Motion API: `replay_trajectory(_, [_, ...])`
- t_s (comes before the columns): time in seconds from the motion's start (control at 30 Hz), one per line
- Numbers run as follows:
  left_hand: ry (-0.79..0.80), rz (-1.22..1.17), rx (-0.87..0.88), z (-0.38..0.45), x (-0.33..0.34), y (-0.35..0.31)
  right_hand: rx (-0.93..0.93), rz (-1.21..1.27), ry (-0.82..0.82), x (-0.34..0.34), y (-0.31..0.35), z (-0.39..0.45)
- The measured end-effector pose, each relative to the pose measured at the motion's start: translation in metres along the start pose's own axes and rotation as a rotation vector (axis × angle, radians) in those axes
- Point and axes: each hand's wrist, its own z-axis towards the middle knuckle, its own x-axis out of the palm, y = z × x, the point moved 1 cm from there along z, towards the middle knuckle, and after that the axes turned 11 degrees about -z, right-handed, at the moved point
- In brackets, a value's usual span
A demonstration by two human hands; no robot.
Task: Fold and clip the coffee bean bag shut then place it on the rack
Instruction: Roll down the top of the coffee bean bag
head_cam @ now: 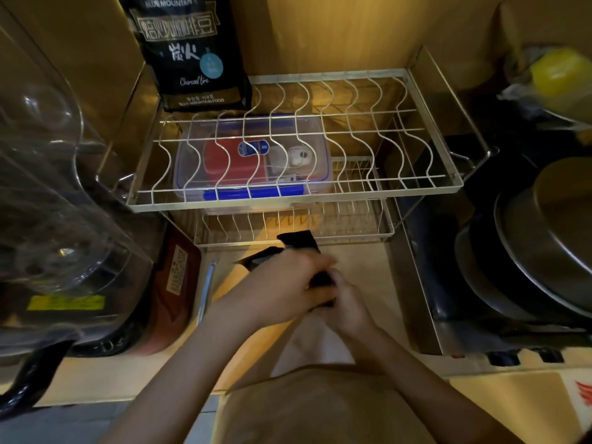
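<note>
A black coffee bean bag [296,240] lies on the wooden counter just below the wire rack [288,136], mostly covered by my hands. My left hand [288,283] presses over its top and my right hand [347,302] grips it from the right; both are closed on the bag. Only the bag's far corner and a left flap show. A slim blue-grey clip [207,285] lies on the counter to the left of my hands. A second black coffee bag [192,52] stands upright at the rack's back left corner.
A clear lidded box [253,158] with blue clasps sits under the rack's top tier. A glass appliance [48,187] fills the left side, with a dark red packet [174,283] beside it. Stacked metal pans [528,251] stand on the right, and a yellow object [557,72] sits far right.
</note>
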Motion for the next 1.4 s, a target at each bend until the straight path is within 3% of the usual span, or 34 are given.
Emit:
replay_trajectory(0.1, [-0.152,0.309,0.149,0.022,-0.008,-0.016,-0.049,-0.066,-0.048,0.003,0.006,0.001])
replay_trajectory(0.2, [-0.002,0.701,-0.107,0.041,-0.011,-0.006,-0.052,-0.139,-0.033,0.004,0.009,0.005])
replay_trajectory(0.27, [0.102,0.794,-0.243,0.046,-0.013,0.004,-0.075,-0.206,-0.032,0.003,0.008,0.005])
replay_trajectory(0.4, [0.133,0.818,-0.291,0.044,-0.019,0.019,-0.125,-0.228,-0.016,0.000,0.015,0.006])
replay_trajectory(0.5, [0.104,0.857,-0.190,0.041,-0.020,0.022,-0.173,-0.184,0.043,-0.008,0.018,0.009])
replay_trajectory(0.6, [0.068,0.896,-0.055,0.036,-0.017,0.025,-0.067,0.048,0.105,-0.020,0.012,0.013])
replay_trajectory(0.7, [0.040,0.916,0.005,0.035,-0.018,0.028,-0.009,0.038,0.001,-0.025,0.002,0.021])
replay_trajectory(0.9, [0.080,0.946,-0.007,0.033,-0.013,0.028,0.065,-0.152,-0.050,0.004,-0.007,0.026])
replay_trajectory(1.1, [0.156,1.012,-0.004,0.031,-0.010,0.021,0.254,0.176,-0.146,0.013,-0.007,0.031])
replay_trajectory(1.23, [0.246,1.019,0.016,0.029,-0.007,0.016,0.334,0.255,-0.171,0.014,-0.006,0.038])
replay_trajectory(1.4, [0.235,1.039,-0.001,0.033,-0.009,0.013,0.372,0.335,-0.193,0.018,-0.005,0.040])
